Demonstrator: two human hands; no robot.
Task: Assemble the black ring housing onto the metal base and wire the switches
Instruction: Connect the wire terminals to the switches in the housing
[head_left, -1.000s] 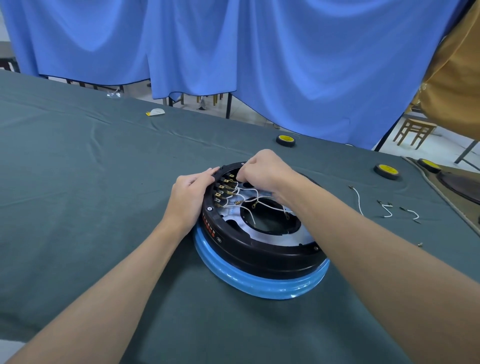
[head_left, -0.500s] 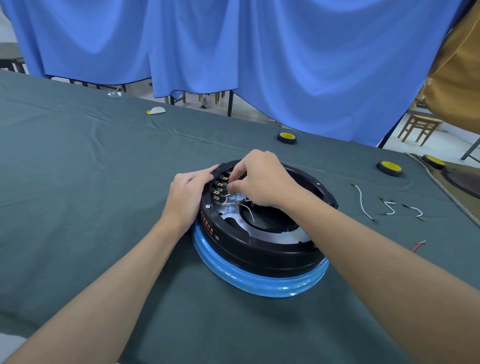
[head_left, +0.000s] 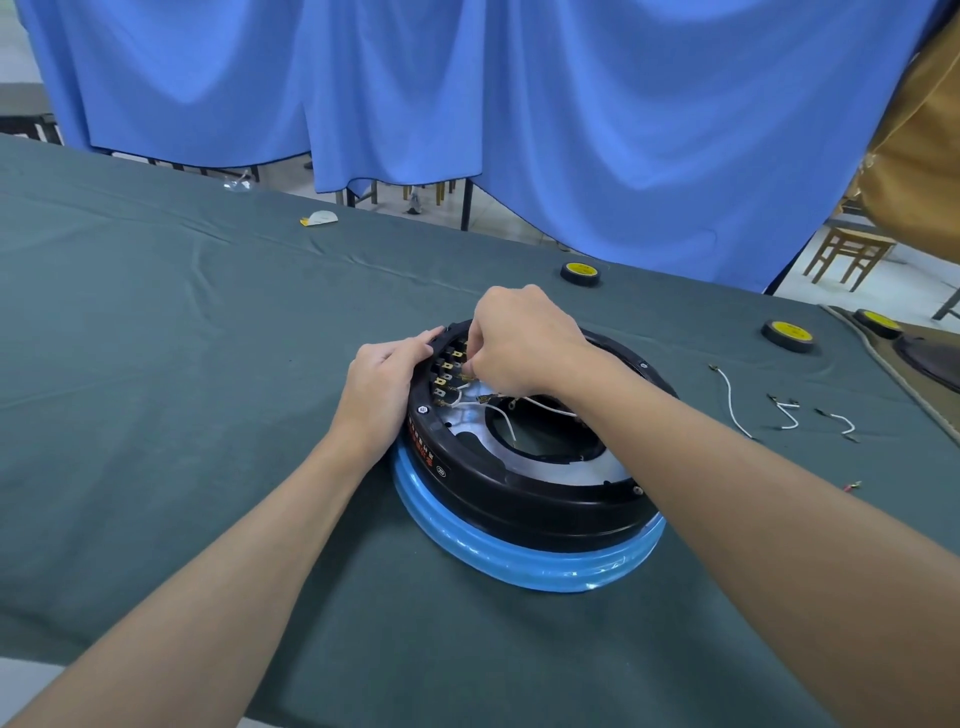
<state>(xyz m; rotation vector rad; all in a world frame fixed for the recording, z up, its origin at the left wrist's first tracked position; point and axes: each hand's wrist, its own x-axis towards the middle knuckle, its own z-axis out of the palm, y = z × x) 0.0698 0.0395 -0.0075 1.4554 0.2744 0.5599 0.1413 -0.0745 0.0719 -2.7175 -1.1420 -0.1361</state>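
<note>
r hand pinched wire at switches; wire prob floppy, best held by its end. l hand flat, bracing rigid ring.

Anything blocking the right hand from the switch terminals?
Nothing visible. The right hand pinches a wire end right at the terminals inside the black ring; the left hand rests on the outer rim, beside them.
</note>
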